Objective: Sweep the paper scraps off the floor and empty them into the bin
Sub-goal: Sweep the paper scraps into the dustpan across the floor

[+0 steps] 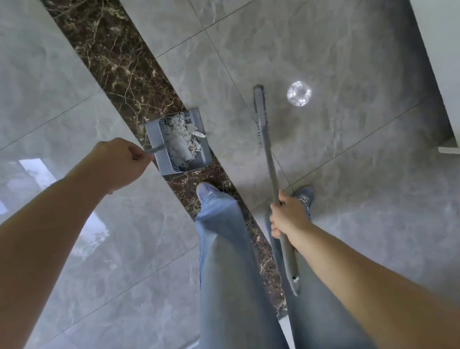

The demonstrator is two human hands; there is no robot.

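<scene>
Over grey floor (35, 82), dark marble strip (107, 52) (white cabinet (443, 29) right).
Left hand (117, 164) gripping dustpan (178, 143) of paper scraps (185, 134); right hand (288, 215) curled round broom (268, 154).

A grey dustpan (178, 143) is seen over the dark marble strip of the floor, left of centre, its comb-toothed edge on the left side. White paper scraps (185, 134) are piled inside it, heaped toward its far right part. To its right, a grey broom (266, 146) is seen nearly end-on, its narrow head on the far side over the grey tiles, its long handle running toward the near side.
</scene>
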